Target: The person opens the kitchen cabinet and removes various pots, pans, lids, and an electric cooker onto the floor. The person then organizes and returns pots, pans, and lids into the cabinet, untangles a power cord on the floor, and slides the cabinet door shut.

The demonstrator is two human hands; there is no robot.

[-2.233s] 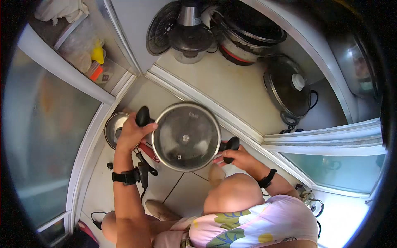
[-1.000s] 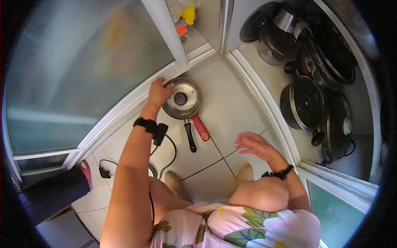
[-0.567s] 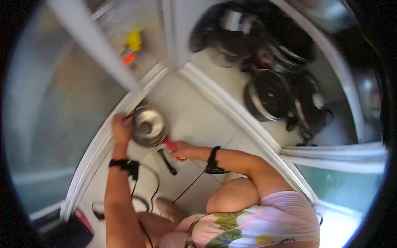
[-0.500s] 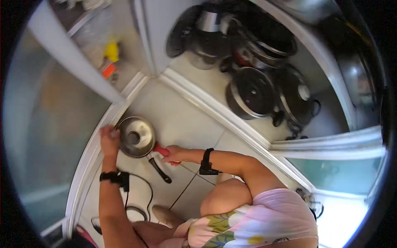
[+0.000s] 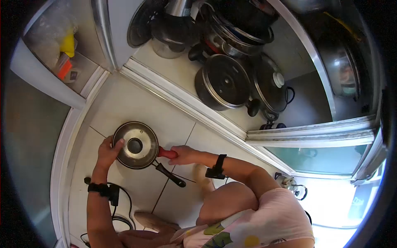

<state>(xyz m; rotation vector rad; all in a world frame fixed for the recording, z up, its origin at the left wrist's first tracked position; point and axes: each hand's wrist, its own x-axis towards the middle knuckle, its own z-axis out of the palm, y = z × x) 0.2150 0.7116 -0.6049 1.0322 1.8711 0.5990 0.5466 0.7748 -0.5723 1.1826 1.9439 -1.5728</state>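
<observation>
Two stacked frying pans come out of the nest between my hands, one with a red handle [image 5: 167, 153] and one with a black handle [image 5: 171, 175]. A round lid [image 5: 142, 134] with a dark knob [image 5: 135, 145] appears to lie on top of them. My left hand [image 5: 108, 152] grips the stack's left rim, its thumb over the edge. The red handle is wrapped by my right hand [image 5: 184, 155], while the black one sticks out free toward me. The pans are above the tiled floor; whether they touch it I cannot tell.
An open cabinet ahead holds a black pot [image 5: 227, 80], a lidded pan [image 5: 271, 82] and more stacked cookware. White sliding-door tracks [image 5: 182, 103] edge it. A frosted door [image 5: 33, 136] stands at left. A black cable [image 5: 130, 206] lies near my left forearm, and a kettle [image 5: 291, 184] stands at right.
My left hand has closed on the pans' rim, where it was blurred beside it before. My right hand still holds the red handle. The view has shifted, moving the cabinet leftward and up.
</observation>
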